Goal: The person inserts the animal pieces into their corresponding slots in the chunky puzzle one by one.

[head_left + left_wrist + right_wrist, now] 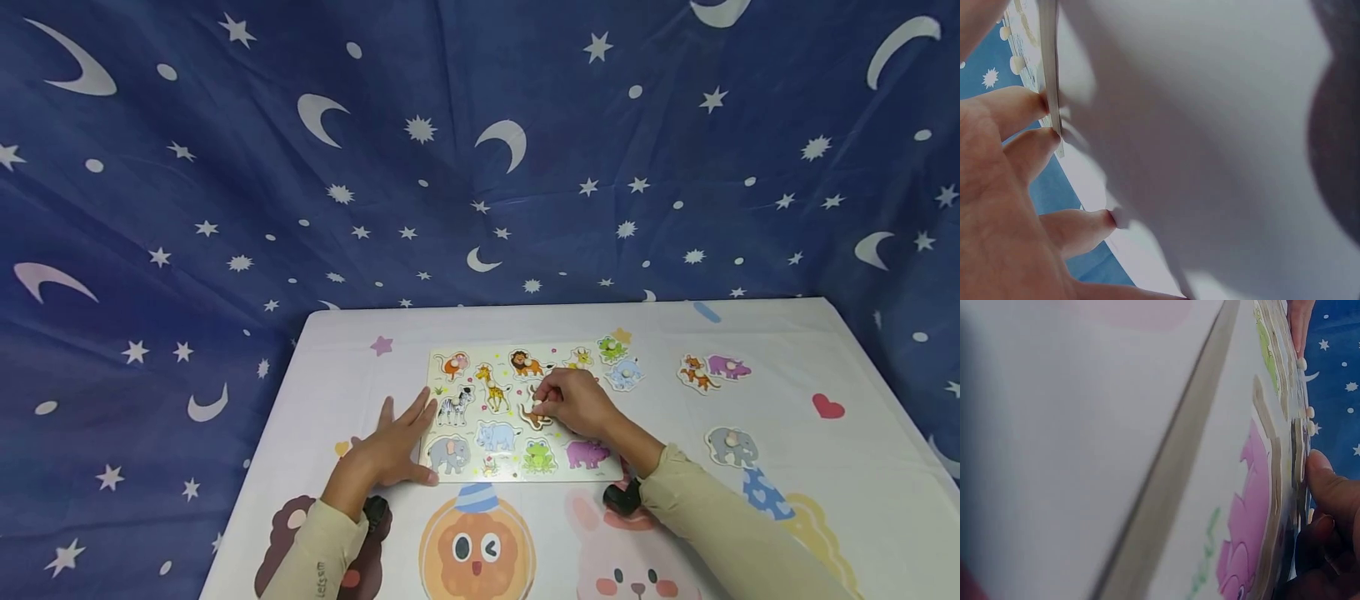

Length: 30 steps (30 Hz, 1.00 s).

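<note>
A pale wooden animal puzzle board point(480, 471) lies flat on the table. At its left edge, my left hand point(393, 450) has its fingers spread, with fingertips against the board's side in the left wrist view and the thumb by the near left corner. My right hand point(581, 404) is over the board's right half, thumb and fingers pinching a brown animal puzzle piece point(535, 417) at its brown picture; the hand partly hides it. Around it on the board are a lion point(527, 363), a giraffe point(492, 390), a green frog point(538, 455) and a purple hippo point(1250, 512).
Loose knobbed pieces lie to the right: a frog point(612, 349) and a blue animal point(625, 375) by the board's far corner, an orange animal point(696, 375) beside a purple hippo point(728, 367), and an elephant point(731, 447) nearer. A starry blue curtain point(480, 167) hangs behind the table.
</note>
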Each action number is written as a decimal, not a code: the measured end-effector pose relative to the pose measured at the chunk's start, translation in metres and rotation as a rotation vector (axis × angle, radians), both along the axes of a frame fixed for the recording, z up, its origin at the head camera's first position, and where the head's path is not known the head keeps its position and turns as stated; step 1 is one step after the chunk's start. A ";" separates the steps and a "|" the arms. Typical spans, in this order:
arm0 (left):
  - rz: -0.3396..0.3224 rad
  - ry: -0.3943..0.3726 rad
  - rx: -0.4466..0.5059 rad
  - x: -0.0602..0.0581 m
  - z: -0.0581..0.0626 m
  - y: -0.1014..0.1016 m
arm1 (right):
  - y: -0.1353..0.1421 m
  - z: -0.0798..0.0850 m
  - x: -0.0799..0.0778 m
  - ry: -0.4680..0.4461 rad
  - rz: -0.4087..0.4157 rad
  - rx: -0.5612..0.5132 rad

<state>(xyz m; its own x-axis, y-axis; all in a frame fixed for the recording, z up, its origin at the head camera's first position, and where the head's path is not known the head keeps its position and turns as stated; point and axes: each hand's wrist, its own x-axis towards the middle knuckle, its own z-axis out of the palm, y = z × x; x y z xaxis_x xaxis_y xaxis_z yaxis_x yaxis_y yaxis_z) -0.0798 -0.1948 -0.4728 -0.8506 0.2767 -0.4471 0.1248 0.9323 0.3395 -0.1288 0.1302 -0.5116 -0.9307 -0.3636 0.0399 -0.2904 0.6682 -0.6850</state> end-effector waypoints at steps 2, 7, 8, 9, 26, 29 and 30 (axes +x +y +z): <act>-0.002 0.000 -0.003 0.000 0.000 0.000 | 0.000 0.000 0.000 -0.005 0.002 0.001; 0.003 -0.006 -0.003 -0.001 0.000 0.001 | 0.001 -0.001 -0.001 -0.014 0.006 0.005; 0.004 -0.007 -0.003 -0.001 0.000 0.001 | 0.001 -0.001 -0.001 -0.013 0.006 0.005; 0.005 -0.008 -0.003 -0.001 0.000 0.001 | 0.001 -0.001 -0.001 -0.012 0.006 0.005; 0.021 -0.027 -0.020 -0.002 -0.001 0.001 | 0.002 -0.003 -0.003 -0.036 0.014 0.000; 0.020 -0.017 -0.022 -0.002 -0.002 0.002 | 0.003 -0.004 -0.003 -0.028 0.015 -0.003; 0.019 -0.015 -0.023 -0.002 -0.002 0.002 | 0.003 -0.004 -0.003 -0.023 0.015 0.000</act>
<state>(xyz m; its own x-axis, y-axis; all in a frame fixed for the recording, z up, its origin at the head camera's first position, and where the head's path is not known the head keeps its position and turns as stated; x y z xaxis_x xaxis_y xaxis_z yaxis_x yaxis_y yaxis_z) -0.0820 -0.1928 -0.4747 -0.8487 0.2506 -0.4657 0.1025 0.9418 0.3200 -0.1316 0.1330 -0.5161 -0.9257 -0.3779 0.0186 -0.2848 0.6635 -0.6918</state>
